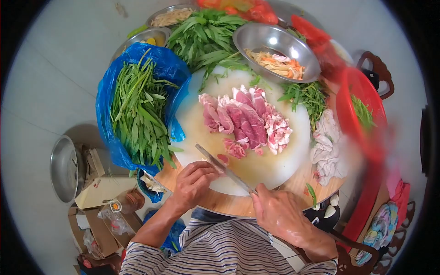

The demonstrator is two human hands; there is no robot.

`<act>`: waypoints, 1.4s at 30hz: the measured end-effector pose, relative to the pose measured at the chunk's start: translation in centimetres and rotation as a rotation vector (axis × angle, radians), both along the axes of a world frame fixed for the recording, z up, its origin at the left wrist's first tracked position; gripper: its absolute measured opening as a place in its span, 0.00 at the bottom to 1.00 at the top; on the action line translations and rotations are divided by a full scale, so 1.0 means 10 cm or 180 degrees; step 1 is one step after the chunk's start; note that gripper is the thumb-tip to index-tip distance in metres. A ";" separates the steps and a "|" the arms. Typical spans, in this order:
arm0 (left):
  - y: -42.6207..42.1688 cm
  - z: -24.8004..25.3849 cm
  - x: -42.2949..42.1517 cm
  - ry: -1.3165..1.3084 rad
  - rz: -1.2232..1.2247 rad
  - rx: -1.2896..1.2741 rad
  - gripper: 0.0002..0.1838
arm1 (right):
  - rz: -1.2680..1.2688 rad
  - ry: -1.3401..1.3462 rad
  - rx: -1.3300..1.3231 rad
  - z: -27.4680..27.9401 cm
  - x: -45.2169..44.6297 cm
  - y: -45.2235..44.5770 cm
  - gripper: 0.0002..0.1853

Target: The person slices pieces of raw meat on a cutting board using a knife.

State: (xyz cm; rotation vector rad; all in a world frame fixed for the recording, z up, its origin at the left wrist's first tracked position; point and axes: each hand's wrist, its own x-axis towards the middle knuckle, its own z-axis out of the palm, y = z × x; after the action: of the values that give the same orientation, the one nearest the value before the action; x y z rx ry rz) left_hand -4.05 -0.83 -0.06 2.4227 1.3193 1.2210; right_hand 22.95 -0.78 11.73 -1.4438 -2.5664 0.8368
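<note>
My right hand (279, 211) is wrapped round the handle of a knife (229, 173), whose narrow blade points up and left across the near part of a round white cutting board (288, 169). Close against the blade, the fingers of my left hand (195, 182) are curled and pressed down on a piece of meat, mostly hidden under them. A small red slice (223, 159) lies just beyond the blade. Farther back on the board is a pile of raw pink meat (240, 117) with white fat, in slices and chunks.
Left stands a blue plastic bag (104, 110) full of leafy greens (137, 110). More greens (206, 36) and a steel bowl (245, 36) with pale and orange strips are behind the board. At right are a crumpled cloth (327, 146) and a red basin (346, 105).
</note>
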 end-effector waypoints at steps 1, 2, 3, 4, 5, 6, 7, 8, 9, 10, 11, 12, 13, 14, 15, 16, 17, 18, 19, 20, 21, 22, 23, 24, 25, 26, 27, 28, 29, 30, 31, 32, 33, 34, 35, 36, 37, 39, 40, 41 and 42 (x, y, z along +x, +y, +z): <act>0.01 -0.02 -0.01 0.0014 -0.0129 -0.0050 0.17 | 0.0023 0.0008 0.0010 -0.02 -0.01 0.01 0.13; 0.01 -0.02 -0.02 0.0009 -0.0127 -0.0053 0.17 | 0.0041 0.0016 0.0021 -0.02 -0.02 0.02 0.13; 0.02 -0.01 -0.02 0.0006 -0.0150 -0.0092 0.17 | 0.0040 0.0009 0.0015 -0.01 -0.02 0.03 0.13; 0.02 -0.01 -0.02 0.0002 -0.0175 -0.0136 0.18 | 0.0060 -0.0022 0.0040 0.00 -0.03 0.04 0.13; 0.02 -0.01 -0.03 -0.0005 -0.0179 -0.0149 0.18 | 0.0081 -0.0051 0.0063 0.01 -0.03 0.04 0.13; 0.02 0.00 -0.03 0.0021 -0.0188 -0.0178 0.18 | 0.0080 -0.0056 0.0052 0.00 -0.03 0.04 0.13; 0.02 0.01 -0.03 0.0046 -0.0196 -0.0204 0.18 | 0.0095 -0.0110 0.0037 0.00 -0.02 0.04 0.12; 0.02 0.00 -0.03 0.0037 -0.0195 -0.0211 0.18 | 0.0111 -0.0165 0.0023 0.00 -0.02 0.04 0.12; 0.03 0.00 -0.04 0.0053 -0.0219 -0.0210 0.18 | 0.0112 -0.0175 0.0014 0.02 -0.02 0.04 0.12; 0.03 -0.01 -0.04 0.0075 -0.0244 -0.0208 0.18 | 0.0098 -0.0139 0.0005 0.04 -0.03 0.04 0.11; 0.03 -0.01 -0.04 0.0071 -0.0249 -0.0216 0.18 | 0.0081 -0.0101 -0.0006 0.04 -0.04 0.04 0.11; 0.02 0.00 -0.05 0.0087 -0.0239 -0.0242 0.18 | 0.0078 -0.0102 -0.0012 0.04 -0.04 0.05 0.11; 0.02 0.00 -0.05 0.0102 -0.0230 -0.0264 0.18 | 0.0098 -0.0062 -0.0002 0.04 -0.05 0.06 0.11; 0.02 0.01 -0.05 0.0100 -0.0230 -0.0265 0.18 | 0.0120 -0.0019 0.0011 0.04 -0.05 0.06 0.11; 0.01 0.01 -0.05 0.0094 -0.0251 -0.0285 0.18 | 0.0122 -0.0019 0.0009 0.03 -0.06 0.07 0.11; 0.01 0.01 -0.06 0.0088 -0.0271 -0.0309 0.18 | 0.0128 -0.0007 -0.0008 0.03 -0.07 0.07 0.11; 0.01 0.01 -0.06 0.0087 -0.0269 -0.0315 0.18 | 0.0134 0.0004 -0.0027 0.03 -0.07 0.07 0.11; 0.01 0.01 -0.06 0.0089 -0.0262 -0.0306 0.18 | 0.0137 0.0002 -0.0033 0.03 -0.07 0.07 0.11; 0.01 0.01 -0.06 0.0089 -0.0258 -0.0295 0.18 | 0.0147 -0.0090 -0.0092 0.05 -0.07 0.07 0.11; 0.01 0.01 -0.06 0.0087 -0.0261 -0.0299 0.18 | 0.0155 -0.0183 -0.0151 0.06 -0.07 0.07 0.11; 0.01 0.02 -0.06 0.0094 -0.0268 -0.0298 0.18 | 0.0149 -0.0188 -0.0154 0.08 -0.06 0.06 0.11; 0.02 0.02 -0.05 0.0102 -0.0274 -0.0296 0.18 | 0.0200 -0.0199 -0.0150 0.11 -0.04 0.05 0.11; 0.03 0.04 -0.04 0.0099 -0.0276 -0.0294 0.18 | 0.0252 -0.0208 -0.0143 0.14 -0.03 0.04 0.11; 0.04 0.05 -0.01 0.0051 -0.0208 -0.0221 0.17 | 0.0251 -0.0211 -0.0142 0.15 0.00 0.02 0.11; 0.04 0.06 0.00 0.0000 -0.0139 -0.0150 0.18 | 0.0217 -0.0230 -0.0127 0.16 0.04 -0.02 0.11; 0.03 0.05 -0.01 -0.0012 -0.0134 -0.0155 0.18 | 0.0187 -0.0255 -0.0118 0.16 0.05 -0.04 0.10; 0.01 0.03 -0.03 0.0022 -0.0171 -0.0251 0.17 | 0.0192 -0.0266 -0.0127 0.15 0.05 -0.05 0.10; 0.00 0.02 -0.04 0.0056 -0.0210 -0.0343 0.18 | 0.0198 -0.0309 -0.0150 0.14 0.05 -0.06 0.09; 0.00 0.00 -0.04 0.0043 -0.0216 -0.0348 0.18 | 0.0196 -0.0353 -0.0174 0.14 0.05 -0.06 0.08; 0.00 -0.01 -0.04 0.0003 -0.0203 -0.0326 0.17 | 0.0189 -0.0365 -0.0178 0.15 0.02 -0.05 0.08; 0.00 -0.01 -0.04 -0.0029 -0.0185 -0.0299 0.17 | 0.0231 -0.0435 -0.0221 0.17 -0.04 -0.01 0.08; 0.00 0.00 -0.04 -0.0029 -0.0182 -0.0295 0.17 | 0.0277 -0.0503 -0.0262 0.18 -0.09 0.02 0.07; 0.00 0.02 -0.04 -0.0006 -0.0165 -0.0297 0.16 | 0.0276 -0.0502 -0.0255 0.17 -0.14 0.05 0.07; 0.01 0.03 -0.04 0.0017 -0.0147 -0.0297 0.16 | 0.0279 -0.0471 -0.0212 0.14 -0.18 0.07 0.07; 0.01 0.04 -0.04 0.0019 -0.0151 -0.0291 0.16 | 0.0277 -0.0440 -0.0171 0.10 -0.22 0.09 0.07; 0.01 0.05 -0.05 -0.0015 -0.0165 -0.0318 0.17 | 0.0258 -0.0439 -0.0169 0.07 -0.28 0.11 0.07; 0.02 0.05 -0.04 -0.0050 -0.0190 -0.0343 0.17 | 0.0206 -0.0387 -0.0131 0.03 -0.34 0.14 0.07; 0.03 0.05 -0.03 -0.0062 -0.0201 -0.0318 0.18 | 0.0138 -0.0329 -0.0077 -0.05 -0.42 0.19 0.07; 0.03 0.04 -0.03 -0.0070 -0.0174 -0.0301 0.18 | 0.0133 -0.0224 -0.0017 -0.10 -0.44 0.21 0.07; 0.03 0.04 -0.03 -0.0057 -0.0173 -0.0288 0.18 | 0.0135 -0.0117 0.0043 -0.12 -0.45 0.23 0.07; 0.03 0.05 -0.02 -0.0099 -0.0183 -0.0296 0.19 | 0.0139 -0.0106 0.0056 -0.11 -0.44 0.21 0.07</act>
State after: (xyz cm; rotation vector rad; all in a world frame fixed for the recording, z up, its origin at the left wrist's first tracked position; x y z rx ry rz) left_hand -4.28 -0.58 0.40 2.3511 1.2597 1.1517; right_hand 18.56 1.29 10.61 -1.4139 -2.6319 0.8002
